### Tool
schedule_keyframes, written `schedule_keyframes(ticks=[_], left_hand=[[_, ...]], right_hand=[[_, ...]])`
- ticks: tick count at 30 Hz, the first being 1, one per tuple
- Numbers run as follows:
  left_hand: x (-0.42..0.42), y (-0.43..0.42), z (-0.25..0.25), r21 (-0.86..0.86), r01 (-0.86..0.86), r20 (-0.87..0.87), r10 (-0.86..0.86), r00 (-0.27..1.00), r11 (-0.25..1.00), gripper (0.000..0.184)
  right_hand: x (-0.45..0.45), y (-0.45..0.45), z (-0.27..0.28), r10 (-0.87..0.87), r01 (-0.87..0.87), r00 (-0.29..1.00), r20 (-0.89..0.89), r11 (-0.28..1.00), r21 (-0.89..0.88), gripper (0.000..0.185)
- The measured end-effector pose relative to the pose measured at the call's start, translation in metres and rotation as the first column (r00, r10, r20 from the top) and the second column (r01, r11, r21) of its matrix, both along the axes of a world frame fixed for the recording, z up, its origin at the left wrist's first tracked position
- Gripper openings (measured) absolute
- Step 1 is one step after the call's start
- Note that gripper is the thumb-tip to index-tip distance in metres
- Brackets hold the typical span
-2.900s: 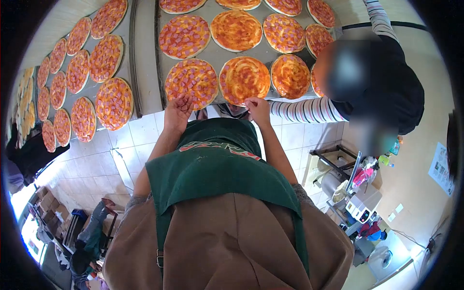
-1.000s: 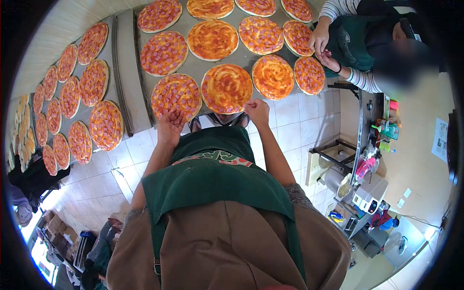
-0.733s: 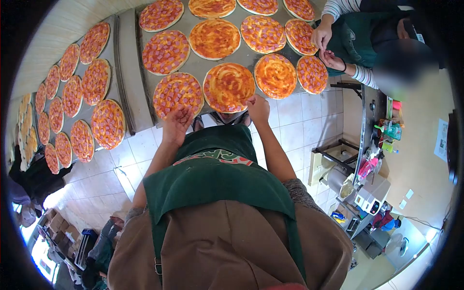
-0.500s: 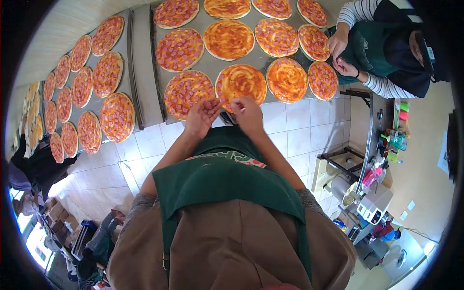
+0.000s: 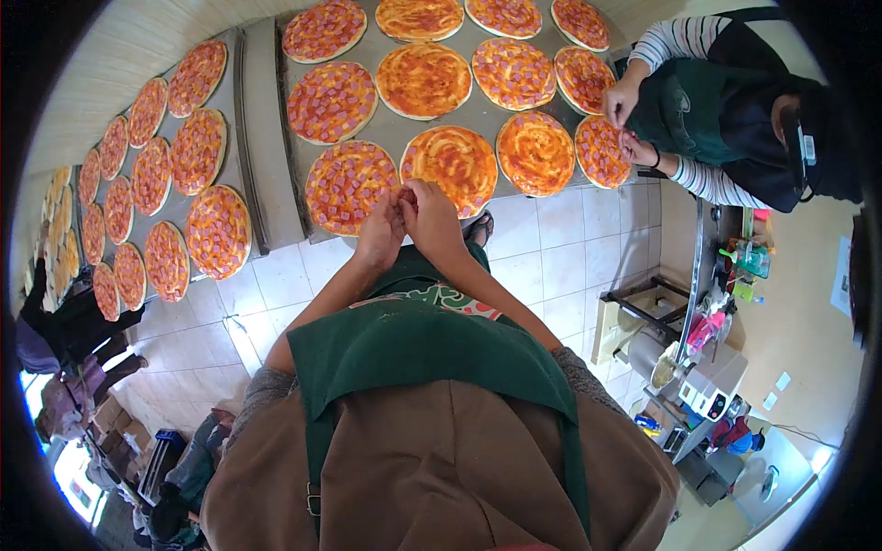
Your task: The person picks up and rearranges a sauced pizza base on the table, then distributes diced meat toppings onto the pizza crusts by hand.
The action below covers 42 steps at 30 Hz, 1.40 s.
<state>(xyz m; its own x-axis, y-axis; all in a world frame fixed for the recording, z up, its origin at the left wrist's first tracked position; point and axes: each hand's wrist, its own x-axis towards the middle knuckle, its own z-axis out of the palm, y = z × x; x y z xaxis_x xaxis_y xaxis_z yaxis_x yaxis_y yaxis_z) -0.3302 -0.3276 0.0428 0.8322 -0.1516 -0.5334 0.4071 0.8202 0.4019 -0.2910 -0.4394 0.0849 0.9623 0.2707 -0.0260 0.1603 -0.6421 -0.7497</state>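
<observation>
Pale floor tiles (image 5: 542,243) lie below the near edge of a grey counter (image 5: 262,138), which is closely set with round pizzas. At the left, a corner pizza (image 5: 219,232) sits right at that edge; a sleeve or hip brushing past could nudge it over, I'd judge.

Further right, the ham pizza (image 5: 344,184) lies flat in the front row, with pink cubes spread over it. The left hand (image 5: 381,234) is half curled at its lower right side, fingers bent upward. The right hand (image 5: 432,220) meets it, fingers drawn narrow, the tips close together. Whether either holds anything is too small to tell. With both wrists this low over the rim, the likely trouble is a palm dragging cubes or smearing sauce, or a press on the dough tipping it toward the floor. Loose bits could also drop between the pizzas.

Just beside it, the sauced pizza (image 5: 459,170) shows no cubes, and the right forearm passes near its lower side, so a careless swing could catch the wet sauce. Next come another sauced pizza (image 5: 536,153) and an end pizza (image 5: 600,156), where a co-worker's hands (image 5: 622,103) hover close; crowding there might cause a bump.
</observation>
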Motion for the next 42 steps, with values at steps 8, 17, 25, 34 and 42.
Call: schedule_keyframes(ticks=[8, 17, 25, 34, 42], left_hand=[[0.006, -0.004, 0.011, 0.041, 0.013, -0.044, -0.011, 0.999, 0.999, 0.040], [0.006, -0.001, 0.006, -0.016, -0.030, -0.044, 0.029, 0.999, 0.999, 0.038], [0.003, 0.020, -0.002, 0.033, -0.144, -0.172, 0.147, 0.974, 0.989, 0.038], [0.003, 0.025, -0.005, 0.010, -0.137, -0.150, 0.137, 0.979, 0.991, 0.037], [-0.003, 0.029, -0.008, 0.069, -0.152, -0.210, 0.164, 0.964, 0.986, 0.040]], right_hand=[[0.014, -0.018, -0.027, 0.062, 0.128, 0.935, -0.349, 0.859, 0.495, 0.016], [0.025, -0.039, 0.009, 0.439, 0.594, 0.536, -0.721, 0.412, 0.691, 0.019], [0.045, -0.147, -0.058, -0.063, 0.461, 0.689, -0.722, 0.807, 0.370, 0.022], [0.062, -0.158, -0.100, -0.020, 0.678, 0.612, -0.790, 0.526, 0.513, 0.016], [0.057, -0.166, -0.113, -0.269, 0.352, 0.802, -0.533, 0.934, 0.059, 0.021]])
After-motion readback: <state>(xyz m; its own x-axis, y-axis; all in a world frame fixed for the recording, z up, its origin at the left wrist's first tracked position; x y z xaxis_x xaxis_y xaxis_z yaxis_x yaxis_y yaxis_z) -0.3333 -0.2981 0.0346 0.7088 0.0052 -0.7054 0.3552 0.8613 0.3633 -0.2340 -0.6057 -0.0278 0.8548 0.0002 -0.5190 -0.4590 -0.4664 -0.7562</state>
